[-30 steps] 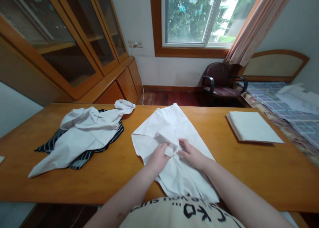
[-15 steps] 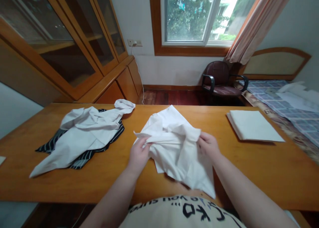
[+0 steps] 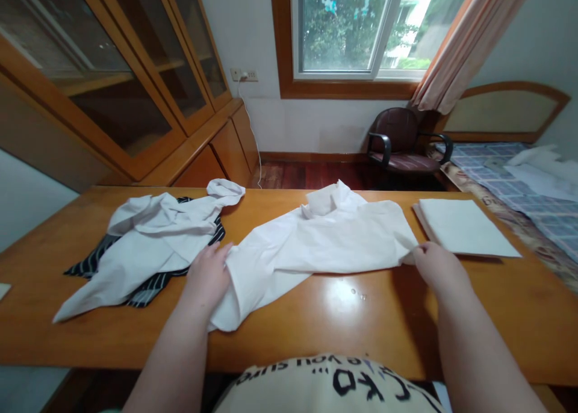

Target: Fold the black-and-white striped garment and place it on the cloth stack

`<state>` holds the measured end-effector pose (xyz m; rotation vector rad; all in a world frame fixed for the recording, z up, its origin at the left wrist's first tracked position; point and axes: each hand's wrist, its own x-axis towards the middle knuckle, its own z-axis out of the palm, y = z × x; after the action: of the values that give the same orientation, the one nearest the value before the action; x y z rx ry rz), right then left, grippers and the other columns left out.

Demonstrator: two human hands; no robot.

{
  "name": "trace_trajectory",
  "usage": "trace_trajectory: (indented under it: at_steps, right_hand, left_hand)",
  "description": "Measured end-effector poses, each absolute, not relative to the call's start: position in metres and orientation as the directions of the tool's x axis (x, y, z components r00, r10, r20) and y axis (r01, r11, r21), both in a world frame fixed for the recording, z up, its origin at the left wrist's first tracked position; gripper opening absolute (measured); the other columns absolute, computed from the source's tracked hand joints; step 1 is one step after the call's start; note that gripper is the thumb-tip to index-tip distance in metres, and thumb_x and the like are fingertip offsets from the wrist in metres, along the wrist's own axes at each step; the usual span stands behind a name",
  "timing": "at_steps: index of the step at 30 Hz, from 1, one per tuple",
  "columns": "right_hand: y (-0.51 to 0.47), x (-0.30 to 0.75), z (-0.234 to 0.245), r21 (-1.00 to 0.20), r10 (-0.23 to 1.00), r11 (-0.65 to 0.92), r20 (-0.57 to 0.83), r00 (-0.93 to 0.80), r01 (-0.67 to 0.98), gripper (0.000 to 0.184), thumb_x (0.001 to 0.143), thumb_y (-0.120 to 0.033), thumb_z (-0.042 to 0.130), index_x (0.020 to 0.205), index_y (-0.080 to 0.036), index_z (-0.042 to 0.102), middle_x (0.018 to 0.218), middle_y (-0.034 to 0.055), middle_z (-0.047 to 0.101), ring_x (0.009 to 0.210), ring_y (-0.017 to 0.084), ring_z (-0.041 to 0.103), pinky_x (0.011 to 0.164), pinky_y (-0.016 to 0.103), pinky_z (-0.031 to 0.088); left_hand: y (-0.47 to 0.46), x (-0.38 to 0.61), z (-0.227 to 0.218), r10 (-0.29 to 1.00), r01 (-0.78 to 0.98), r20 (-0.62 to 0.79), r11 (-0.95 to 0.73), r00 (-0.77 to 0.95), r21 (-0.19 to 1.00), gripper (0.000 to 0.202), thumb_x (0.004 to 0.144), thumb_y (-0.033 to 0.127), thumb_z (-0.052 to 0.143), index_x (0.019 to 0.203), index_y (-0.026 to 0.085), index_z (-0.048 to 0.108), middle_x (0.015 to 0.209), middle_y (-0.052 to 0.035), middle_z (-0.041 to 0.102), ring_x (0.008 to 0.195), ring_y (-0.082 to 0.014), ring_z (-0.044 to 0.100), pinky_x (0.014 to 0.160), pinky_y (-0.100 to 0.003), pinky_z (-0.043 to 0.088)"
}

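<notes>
A white garment (image 3: 316,244) lies stretched sideways across the middle of the wooden table (image 3: 474,316). My left hand (image 3: 206,277) grips its left end, fingers closed into the cloth. My right hand (image 3: 437,267) pinches its right edge, close to a folded white cloth (image 3: 465,227). The garment's far part is bunched into a small heap near the table's back edge.
A pile of white cloth over dark striped fabric (image 3: 144,244) lies at the left of the table. Wooden cabinets with glass doors (image 3: 112,82) stand at left. A dark armchair (image 3: 401,142) and a bed (image 3: 524,184) are beyond the table, under a window.
My hands have moved apart from the middle, pulling the white garment out wide across the table. It lay lengthwise and crumpled before.
</notes>
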<state>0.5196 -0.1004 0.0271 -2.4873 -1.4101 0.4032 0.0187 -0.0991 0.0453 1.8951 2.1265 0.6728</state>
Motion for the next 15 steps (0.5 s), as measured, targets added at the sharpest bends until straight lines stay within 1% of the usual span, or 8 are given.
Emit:
trace_trajectory:
  at_steps: [2,3,5,7,9,11,13,15]
  right_hand:
    - [-0.095,0.508,0.033,-0.380,0.883,-0.373,0.134,0.449,0.847,0.037,0.080,-0.037,0.051,0.104,-0.013,0.065,0.106,0.0200,0.066,0.101,0.032,0.061,0.089,0.045,0.045]
    - [-0.091,0.500,0.032,-0.417,0.894,-0.286,0.209,0.398,0.863,0.046,0.079,-0.040,0.053,0.114,-0.012,0.060,0.120,0.0210,0.060,0.109,0.032,0.057,0.094,0.045,0.043]
    - [-0.081,0.483,0.026,-0.527,0.929,-0.171,0.197,0.315,0.833,0.065,0.074,-0.046,0.060,0.128,-0.010,0.050,0.135,0.0217,0.049,0.114,0.031,0.054,0.098,0.043,0.041]
    - [-0.073,0.467,0.014,-0.656,0.960,-0.173,0.056,0.276,0.735,0.079,0.067,-0.048,0.068,0.133,-0.011,0.045,0.133,0.0203,0.051,0.108,0.029,0.058,0.094,0.042,0.044]
    - [-0.071,0.453,0.003,-0.762,0.970,-0.187,-0.044,0.239,0.620,0.076,0.064,-0.047,0.071,0.128,-0.013,0.050,0.117,0.0155,0.063,0.100,0.028,0.061,0.088,0.040,0.047]
    - [-0.076,0.445,-0.001,-0.840,0.971,-0.165,-0.046,0.235,0.517,0.055,0.067,-0.047,0.068,0.110,-0.015,0.062,0.098,0.0101,0.068,0.092,0.027,0.062,0.084,0.039,0.048]
    - [-0.084,0.442,0.002,-0.917,0.963,-0.100,0.008,0.270,0.386,0.040,0.071,-0.050,0.063,0.091,-0.016,0.068,0.090,0.0078,0.069,0.087,0.026,0.062,0.081,0.038,0.048]
    - [-0.094,0.440,0.011,-0.976,0.963,0.000,0.058,0.263,0.217,0.038,0.072,-0.053,0.064,0.083,-0.018,0.070,0.093,0.0079,0.069,0.090,0.026,0.062,0.082,0.039,0.048]
  left_hand:
    - [-0.099,0.035,0.048,0.998,0.906,0.045,-0.052,0.036,0.420,0.054,0.068,0.015,0.050,0.120,0.019,0.064,0.133,-0.0117,0.056,0.128,-0.0285,0.046,0.110,-0.043,0.032]
    - [-0.100,0.046,0.050,0.991,0.898,-0.016,-0.110,0.129,0.427,0.057,0.071,0.016,0.049,0.127,0.019,0.058,0.139,-0.0107,0.051,0.132,-0.0267,0.042,0.112,-0.042,0.029]
    - [-0.104,0.073,0.055,0.942,0.842,-0.136,-0.200,0.305,0.501,0.058,0.079,0.025,0.049,0.136,0.022,0.050,0.144,-0.0090,0.046,0.135,-0.0244,0.038,0.114,-0.043,0.025]
    - [-0.111,0.099,0.059,0.855,0.762,-0.203,-0.287,0.477,0.580,0.054,0.081,0.036,0.053,0.134,0.028,0.052,0.146,-0.0072,0.044,0.137,-0.0248,0.035,0.115,-0.047,0.019]
    - [-0.118,0.120,0.059,0.752,0.667,-0.211,-0.373,0.625,0.644,0.042,0.078,0.037,0.059,0.119,0.032,0.063,0.141,-0.0048,0.050,0.135,-0.0252,0.039,0.115,-0.049,0.016]
    - [-0.120,0.129,0.059,0.684,0.596,-0.211,-0.393,0.698,0.700,0.026,0.078,0.033,0.059,0.101,0.030,0.070,0.125,-0.0037,0.063,0.121,-0.0231,0.052,0.110,-0.044,0.028]
    - [-0.115,0.127,0.061,0.719,0.595,-0.216,-0.326,0.661,0.734,0.022,0.083,0.033,0.051,0.092,0.026,0.070,0.102,-0.0031,0.070,0.098,-0.0197,0.063,0.094,-0.035,0.044]
    - [-0.102,0.119,0.064,0.840,0.632,-0.163,-0.246,0.517,0.735,0.027,0.087,0.034,0.044,0.092,0.024,0.068,0.093,-0.0035,0.070,0.088,-0.0189,0.063,0.083,-0.031,0.048]
